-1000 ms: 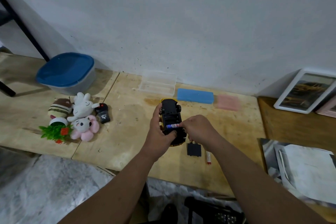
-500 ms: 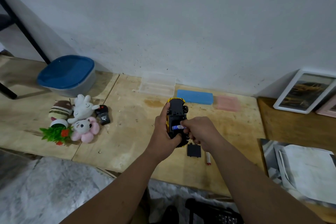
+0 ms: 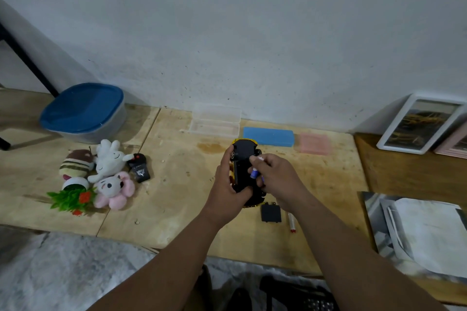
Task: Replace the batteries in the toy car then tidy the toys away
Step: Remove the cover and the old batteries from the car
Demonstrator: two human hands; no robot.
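My left hand (image 3: pixel 228 185) grips the yellow toy car (image 3: pixel 243 166), held upside down above the wooden table with its black underside facing up. My right hand (image 3: pixel 276 179) pinches a blue and white battery (image 3: pixel 255 170) over the car's belly, partly hidden by my fingers. On the table just right of the car lie the black battery cover (image 3: pixel 271 212) and another battery with a red tip (image 3: pixel 292 222). A black remote control (image 3: pixel 139 167) lies at the left beside the soft toys.
A blue-lidded tub (image 3: pixel 84 111) stands at the back left. Near it lie plush toys (image 3: pixel 111 159), a pink plush (image 3: pixel 113 188) and a small fake plant (image 3: pixel 72 197). A clear case (image 3: pixel 214 124), blue box (image 3: pixel 269 136) and pink box (image 3: pixel 314 143) line the wall. Papers (image 3: pixel 424 230) and picture frames (image 3: pixel 422 124) sit at the right.
My right hand has lifted the battery up from its flat position in the car's compartment and tilted it. The car has shifted slightly in my left hand.
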